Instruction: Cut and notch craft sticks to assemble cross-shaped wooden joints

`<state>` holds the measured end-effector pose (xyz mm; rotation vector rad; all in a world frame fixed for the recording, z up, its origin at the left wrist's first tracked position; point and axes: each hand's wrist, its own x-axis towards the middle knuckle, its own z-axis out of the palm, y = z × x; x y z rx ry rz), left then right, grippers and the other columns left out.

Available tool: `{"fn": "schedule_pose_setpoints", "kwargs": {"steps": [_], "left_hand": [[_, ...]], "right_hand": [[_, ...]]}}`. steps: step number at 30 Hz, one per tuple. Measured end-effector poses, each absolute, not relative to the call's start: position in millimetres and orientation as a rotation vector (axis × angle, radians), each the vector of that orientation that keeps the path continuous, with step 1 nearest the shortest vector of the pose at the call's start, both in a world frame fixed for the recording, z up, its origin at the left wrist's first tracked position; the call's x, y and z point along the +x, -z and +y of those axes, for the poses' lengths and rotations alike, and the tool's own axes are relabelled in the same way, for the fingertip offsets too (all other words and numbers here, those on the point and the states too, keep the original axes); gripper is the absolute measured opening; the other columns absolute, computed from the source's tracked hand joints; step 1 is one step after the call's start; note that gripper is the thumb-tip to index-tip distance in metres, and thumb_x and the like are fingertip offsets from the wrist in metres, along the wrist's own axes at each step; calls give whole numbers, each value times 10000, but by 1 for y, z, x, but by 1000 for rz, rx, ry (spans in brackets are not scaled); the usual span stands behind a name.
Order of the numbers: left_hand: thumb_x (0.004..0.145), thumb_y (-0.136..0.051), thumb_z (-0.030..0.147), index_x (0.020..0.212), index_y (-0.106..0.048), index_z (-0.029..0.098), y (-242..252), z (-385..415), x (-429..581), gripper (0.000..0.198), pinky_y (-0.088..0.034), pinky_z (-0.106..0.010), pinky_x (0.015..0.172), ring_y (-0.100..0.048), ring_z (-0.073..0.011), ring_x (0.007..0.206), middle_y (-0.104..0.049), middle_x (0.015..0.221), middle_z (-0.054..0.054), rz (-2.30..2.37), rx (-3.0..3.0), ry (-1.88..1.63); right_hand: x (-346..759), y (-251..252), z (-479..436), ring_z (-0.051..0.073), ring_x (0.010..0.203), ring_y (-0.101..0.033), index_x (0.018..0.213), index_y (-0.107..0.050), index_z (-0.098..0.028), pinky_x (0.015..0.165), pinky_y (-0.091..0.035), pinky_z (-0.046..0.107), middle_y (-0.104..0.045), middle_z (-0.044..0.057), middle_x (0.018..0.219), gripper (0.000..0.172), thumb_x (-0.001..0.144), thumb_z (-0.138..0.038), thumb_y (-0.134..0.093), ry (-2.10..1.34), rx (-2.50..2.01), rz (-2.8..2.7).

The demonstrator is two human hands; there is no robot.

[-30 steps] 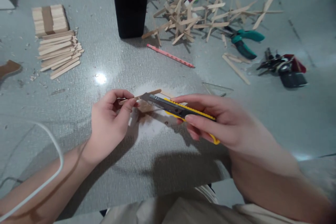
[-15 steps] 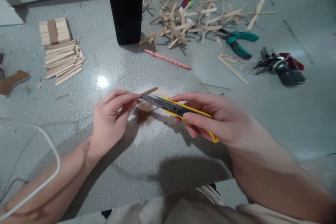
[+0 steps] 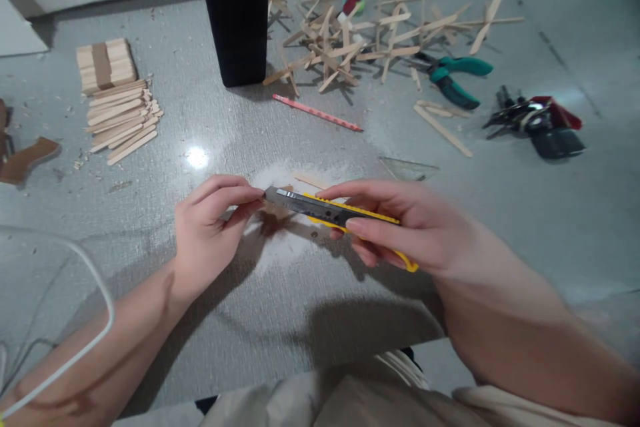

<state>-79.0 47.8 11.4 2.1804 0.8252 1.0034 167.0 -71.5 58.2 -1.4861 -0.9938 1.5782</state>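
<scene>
My right hand [image 3: 395, 223] is wrapped round a yellow and black utility knife [image 3: 335, 210], its metal tip pointing left. My left hand [image 3: 217, 217] is closed in a pinch right at the knife's tip; a bit of wooden stick [image 3: 286, 187] shows just behind the blade, and most of it is hidden. Whether the fingertips hold the stick or touch the blade is too small to tell. Under the hands is a pale powdery patch [image 3: 280, 250] with a brown spot. A thin stick [image 3: 310, 181] lies just beyond the knife.
Behind the hands lie a pink pencil [image 3: 317, 113], a clear triangle ruler [image 3: 410, 168], teal pliers [image 3: 455, 80] and joined sticks [image 3: 335, 47]. A black upright block [image 3: 243, 27] stands behind. Stacked sticks [image 3: 123, 113] are left; a white cable [image 3: 97, 273] crosses my left forearm.
The wooden stick that stuck up beyond the blade now shows much less. The knife's tip and my left fingertips have shifted slightly left and nearer to me.
</scene>
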Motion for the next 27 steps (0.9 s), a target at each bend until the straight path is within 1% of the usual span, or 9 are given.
{"fn": "schedule_pose_setpoints", "kwargs": {"steps": [6,10,14,18,21,23,25,26,27], "left_hand": [[956,-738,187,989,-797,309,-13,48,-81,139,-604,-325,706,-722,-165,823,-773,969,-14,787,2211,-1007],[948,-727,155,965,-788,299,-16,48,-80,158,-597,-315,701,-717,-160,820,-768,958,-8,731,2234,-1038],[967,-704,194,961,-778,310,-14,48,-80,138,-607,-345,724,-717,-170,826,-767,979,-9,761,2233,-1031],[966,-710,221,944,-766,305,-12,48,-81,103,-609,-356,722,-712,-175,816,-757,965,-13,783,2222,-1042],[953,-712,179,940,-744,308,-13,49,-81,133,-598,-347,714,-706,-169,821,-744,978,-5,762,2182,-1051],[941,-700,132,931,-725,294,-14,50,-80,164,-593,-342,732,-702,-164,829,-735,987,-1,726,2155,-1045],[933,-675,105,915,-701,269,-14,51,-79,167,-591,-340,755,-702,-168,849,-727,975,-8,682,2147,-1039],[934,-659,101,914,-688,259,-14,51,-79,161,-590,-336,762,-702,-172,862,-725,971,-14,661,2147,-1028],[935,-644,102,920,-677,252,-14,51,-78,154,-589,-331,764,-701,-175,873,-725,974,-20,640,2149,-1006]], "right_hand": [[172,-55,-71,85,416,-579,1307,-682,-195,310,-325,151,-752,19,749,519,874,-455,-802,-1680,-1419,-888],[173,-56,-69,82,433,-592,1260,-687,-182,318,-329,142,-761,27,778,507,853,-446,-832,-1718,-1376,-837],[174,-54,-66,80,447,-593,1262,-689,-182,345,-369,152,-758,24,788,502,853,-436,-832,-1722,-1365,-854],[179,-60,-67,85,432,-572,1240,-700,-195,336,-343,173,-740,11,760,480,838,-425,-827,-1694,-1405,-884],[185,-67,-71,98,459,-584,1208,-710,-234,355,-341,194,-743,6,786,379,859,-364,-783,-1568,-1461,-867],[187,-67,-72,110,480,-592,1228,-697,-255,378,-356,215,-752,6,817,356,886,-347,-732,-1413,-1499,-899],[184,-60,-71,140,527,-626,1271,-674,-255,428,-416,246,-763,14,847,381,906,-362,-692,-1209,-1576,-1040],[181,-55,-69,159,556,-650,1276,-671,-243,476,-469,270,-770,22,858,387,909,-366,-678,-1068,-1617,-1146],[176,-50,-67,190,661,-701,1302,-665,-238,582,-531,305,-787,42,924,387,931,-347,-653,-936,-1704,-1279]]}}
